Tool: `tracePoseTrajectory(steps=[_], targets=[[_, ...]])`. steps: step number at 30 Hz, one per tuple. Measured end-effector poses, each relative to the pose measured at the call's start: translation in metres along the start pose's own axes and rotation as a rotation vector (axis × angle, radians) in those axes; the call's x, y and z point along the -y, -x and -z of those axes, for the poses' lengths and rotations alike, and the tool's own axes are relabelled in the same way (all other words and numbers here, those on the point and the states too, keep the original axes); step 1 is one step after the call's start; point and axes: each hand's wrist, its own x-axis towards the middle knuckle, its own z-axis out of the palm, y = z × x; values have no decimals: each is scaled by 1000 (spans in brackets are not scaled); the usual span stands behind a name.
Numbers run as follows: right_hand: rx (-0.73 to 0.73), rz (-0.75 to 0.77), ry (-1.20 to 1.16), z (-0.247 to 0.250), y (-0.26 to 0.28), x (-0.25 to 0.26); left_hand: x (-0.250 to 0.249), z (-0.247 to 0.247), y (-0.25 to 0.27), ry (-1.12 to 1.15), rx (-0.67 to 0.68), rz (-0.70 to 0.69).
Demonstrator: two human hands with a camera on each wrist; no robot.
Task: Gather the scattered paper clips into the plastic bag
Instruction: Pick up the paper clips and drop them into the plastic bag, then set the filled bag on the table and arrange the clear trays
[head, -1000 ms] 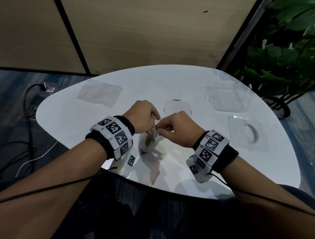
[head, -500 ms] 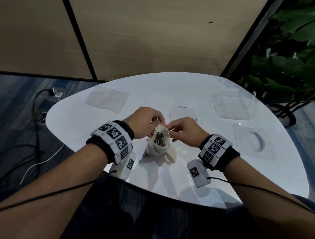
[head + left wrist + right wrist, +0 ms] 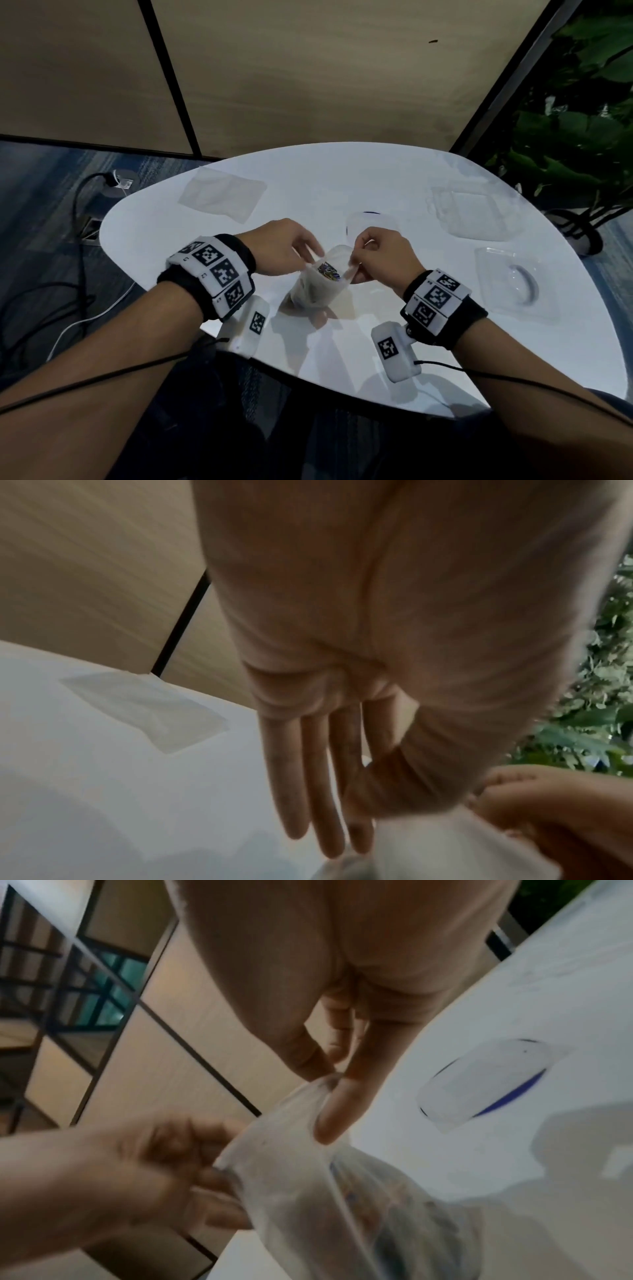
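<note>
Since a second ago both hands have drawn apart and the mouth of the plastic bag [image 3: 323, 279], then bunched between them, now gapes. It stands on the white table [image 3: 164, 240], just in front of the person, its bottom resting on the surface, and a clump of coloured paper clips [image 3: 329, 270] shows inside through the opening. No loose clips are visible on the table, so the gathering looks done or nearly so.

At the bag's left rim the left hand [image 3: 284, 248] pinches the film with thumb against forefinger, the other fingers extended and relaxed in the left wrist view. Opposite it, the right hand [image 3: 380, 257] pinches the right rim between thumb and forefinger, its remaining fingers curled. Pulling opposite edges keeps the opening wide and the bag upright, probably to check the contents or to line up the edges for closing.

Beyond the hands lies a flat round clear lid with a dark blue edge [image 3: 371, 224]. Farther out are a flat empty bag [image 3: 222, 195] at the left and two clear plastic trays [image 3: 476, 212] [image 3: 510, 284] at the right. Wood-look wall panels [image 3: 308, 75] stand behind, with a potted plant [image 3: 582, 137] at the right.
</note>
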Motion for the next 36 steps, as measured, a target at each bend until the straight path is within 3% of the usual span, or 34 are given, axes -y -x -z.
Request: tracePoseTrajectory(steps=[3,6,8,10,13,15,27,33,36], targets=[[-7,-135,-157,-2,-3,1,7,-3,6,-90,52,-14],[-9,-147,-137,-3,-5,0,14,-8,0,-18,-102,-22],[-57,31,161,1,-8,-1,17,-7,-5,64,-136,-4],[-100,309,458,1,-6,1,18,-6,-6,81,-110,6],[-51,635,530,-6,0,8,19,-6,-4,89,-103,2],[9,699,546,-14,2,11,20,-6,-2,82,-136,-3],[32,625,560,-40,-1,12,26,2,10,-22,-211,-92],[54,676,573,-39,-11,7,32,-4,6,9,-333,-71],[32,643,674,-27,-20,0,41,-1,0,40,-454,-13]])
